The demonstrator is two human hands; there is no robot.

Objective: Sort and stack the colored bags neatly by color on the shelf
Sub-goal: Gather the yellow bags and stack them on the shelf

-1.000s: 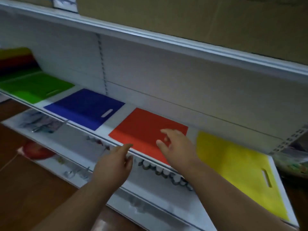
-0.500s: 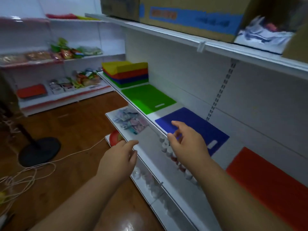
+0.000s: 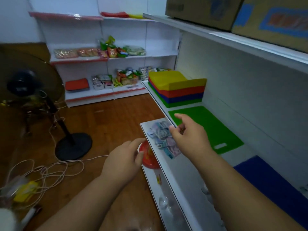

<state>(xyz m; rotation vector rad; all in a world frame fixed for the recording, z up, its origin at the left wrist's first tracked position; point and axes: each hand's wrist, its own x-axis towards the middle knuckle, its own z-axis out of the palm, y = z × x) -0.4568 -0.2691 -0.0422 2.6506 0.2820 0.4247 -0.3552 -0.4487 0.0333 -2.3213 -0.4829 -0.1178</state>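
From the head view, I'm holding both hands empty: right hand hovering by the green bag on the shelf, fingers loosely spread; left hand relaxed, perhaps half-curled. Mixed stack is sitting beyond.

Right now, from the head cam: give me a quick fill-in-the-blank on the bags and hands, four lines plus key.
1. The top layer of the mixed stack of bags is ____.
2. The single bag lying flat next to that stack is ____.
3. The right hand reaches out above the front edge of the ____ bag.
4. The left hand holds ____.

Missing words: yellow; green; green; nothing
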